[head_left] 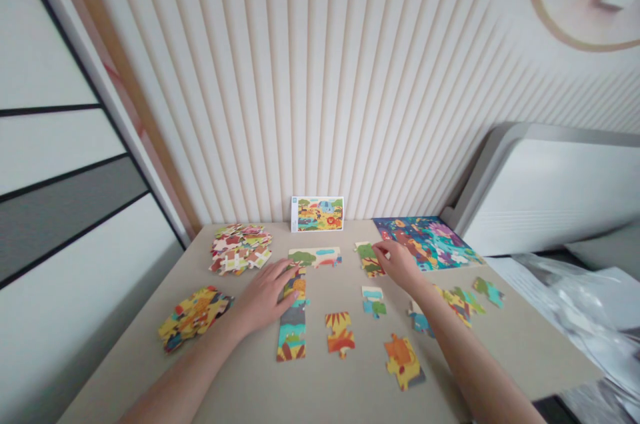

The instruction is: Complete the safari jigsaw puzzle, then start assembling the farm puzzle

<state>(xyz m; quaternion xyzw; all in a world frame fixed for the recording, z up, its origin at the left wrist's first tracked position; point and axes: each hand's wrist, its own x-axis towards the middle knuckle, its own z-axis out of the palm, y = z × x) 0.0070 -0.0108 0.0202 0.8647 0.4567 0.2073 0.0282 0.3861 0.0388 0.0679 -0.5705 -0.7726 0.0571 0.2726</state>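
Note:
My left hand (pixel 267 294) lies with fingers stretched over the joined puzzle strip (pixel 291 327), which runs down from a joined top edge (pixel 323 256) with a tree and cloud. Farther right, the fingers of my right hand (pixel 397 263) are pinched at the side of a green tree puzzle piece (pixel 367 256); the exact contact is partly hidden. Loose pieces lie between and below my hands: a blue-and-green one (pixel 374 301), a red-and-yellow one (pixel 340 334) and an orange lion-like one (pixel 404 363). My right forearm partly covers a blue piece (pixel 421 322).
A picture card (pixel 317 214) leans on the ribbed wall. Piece piles lie at left, one reddish (pixel 240 249), one yellow (pixel 195 317). A finished-looking dark blue puzzle (pixel 430 241) lies back right, with more pieces (pixel 490 292) below it. Clear plastic wrapping (pixel 565 317) sits beyond the table's right edge.

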